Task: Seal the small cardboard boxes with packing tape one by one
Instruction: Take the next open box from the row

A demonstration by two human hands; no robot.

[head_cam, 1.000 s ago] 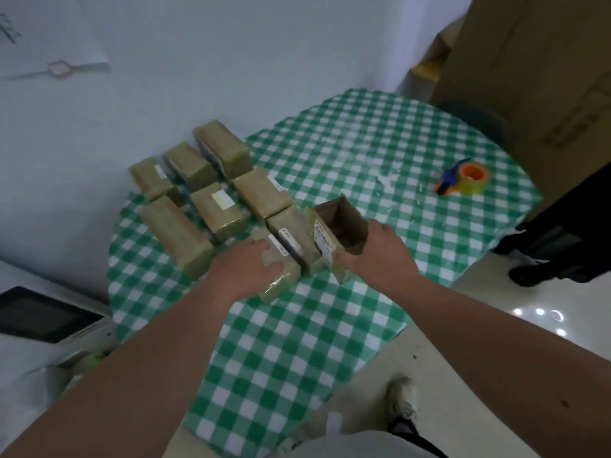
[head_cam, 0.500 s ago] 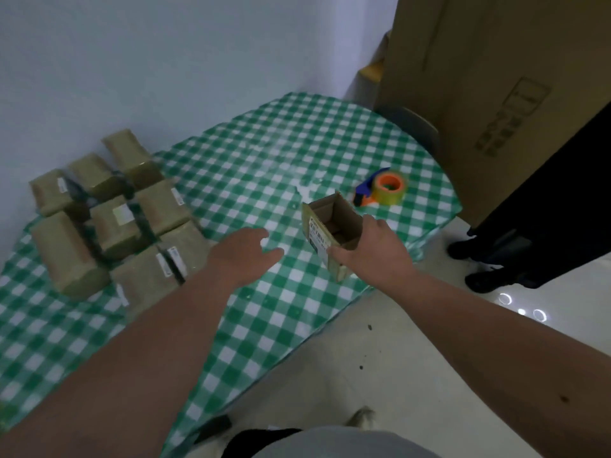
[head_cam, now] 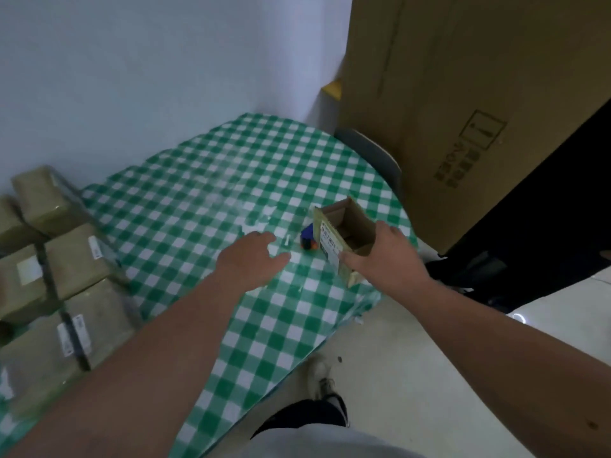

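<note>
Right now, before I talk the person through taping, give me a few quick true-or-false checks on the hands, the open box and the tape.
1. The right hand grips the small open-topped cardboard box. True.
2. That box's top is already taped over. False: it is open and you can see inside.
3. The left hand holds the blue and orange tape dispenser. False: it is open over the green checked tablecloth and holds nothing.
4. The dispenser shows just left of the held box. True.
5. The other brown boxes are stacked on the floor. False: they sit on the table's left side.
</note>
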